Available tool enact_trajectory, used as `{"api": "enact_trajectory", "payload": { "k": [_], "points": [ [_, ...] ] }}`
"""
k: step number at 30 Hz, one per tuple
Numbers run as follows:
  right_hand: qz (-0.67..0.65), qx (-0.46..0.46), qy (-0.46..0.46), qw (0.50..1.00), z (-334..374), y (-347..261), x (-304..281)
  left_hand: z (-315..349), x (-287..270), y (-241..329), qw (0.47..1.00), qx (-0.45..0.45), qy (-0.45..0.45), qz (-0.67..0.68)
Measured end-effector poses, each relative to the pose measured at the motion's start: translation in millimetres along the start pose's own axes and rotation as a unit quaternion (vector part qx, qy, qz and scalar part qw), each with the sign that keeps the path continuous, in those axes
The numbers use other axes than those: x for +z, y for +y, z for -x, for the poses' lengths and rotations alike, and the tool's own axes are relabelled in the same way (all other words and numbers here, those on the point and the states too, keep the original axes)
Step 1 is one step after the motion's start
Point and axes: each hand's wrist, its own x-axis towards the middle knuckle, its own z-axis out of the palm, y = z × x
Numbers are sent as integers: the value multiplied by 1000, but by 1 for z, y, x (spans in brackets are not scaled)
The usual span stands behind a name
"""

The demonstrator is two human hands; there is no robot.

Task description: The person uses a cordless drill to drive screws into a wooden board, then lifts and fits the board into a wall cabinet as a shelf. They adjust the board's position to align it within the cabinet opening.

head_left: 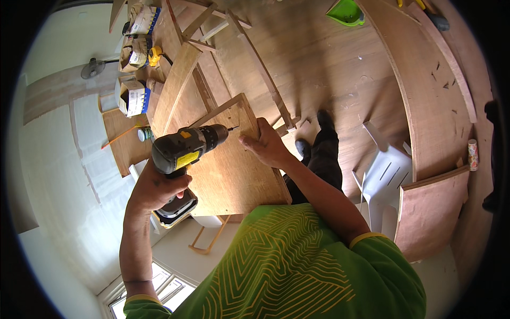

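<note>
Centrally, the right hand (272, 147) clasps a board (228, 178) by its edge; left of centre, the left hand (155, 189) curls around a drill (183, 150).

A single fisheye view looks steeply down from the head, the shirt (281, 260) and drill (183, 149) near, the floor (345, 80) farther off.

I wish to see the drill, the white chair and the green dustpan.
Drill (187, 158), head view: yellow label on body.
White chair (383, 179), head view: the slotted panel.
Green dustpan (345, 11), head view: its scoop.
</note>
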Motion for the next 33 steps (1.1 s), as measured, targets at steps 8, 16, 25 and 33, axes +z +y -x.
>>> {"api": "enact_trajectory", "payload": {
  "k": [8,16,25,33],
  "points": [
    [-35,-9,4,999,-1,-5,-2,-2,-2,-1,1000,-24,-8,-8],
    [-38,2,-2,999,1,-8,-2,-5,-2,0,999,-37,-10,18],
    [22,-11,7,1000,-1,-2,-2,-11,0,-2,999,-25,-25,19],
    [11,2,1,1000,3,-7,-4,-15,1,5,999,-37,-28,11]
  ]
}}
